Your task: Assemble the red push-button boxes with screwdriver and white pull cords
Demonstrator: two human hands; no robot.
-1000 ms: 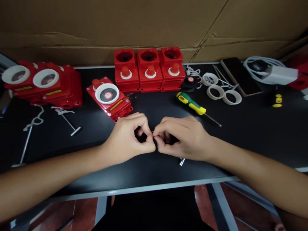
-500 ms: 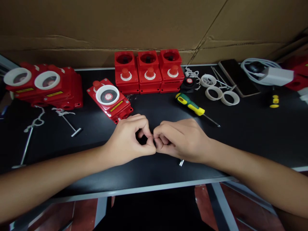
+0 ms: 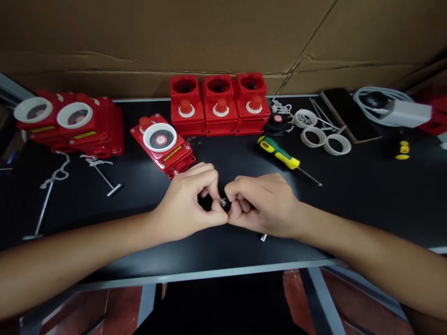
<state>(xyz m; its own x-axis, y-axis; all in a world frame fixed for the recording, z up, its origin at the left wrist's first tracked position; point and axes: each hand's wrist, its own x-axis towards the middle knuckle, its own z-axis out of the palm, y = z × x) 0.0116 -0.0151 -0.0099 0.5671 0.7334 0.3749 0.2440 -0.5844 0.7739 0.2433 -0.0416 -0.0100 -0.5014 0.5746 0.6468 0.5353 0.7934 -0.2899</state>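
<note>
mid-frame: left hand (image 3: 190,204) has fingers pinched shut on white string (image 3: 223,202); right hand (image 3: 267,204) fingers curled, can't tell if gripping. slack pinch could drop it.

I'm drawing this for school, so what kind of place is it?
Probably a small workshop: a screwdriver, three red boxes in a row and some white rings are on the black table.
</note>
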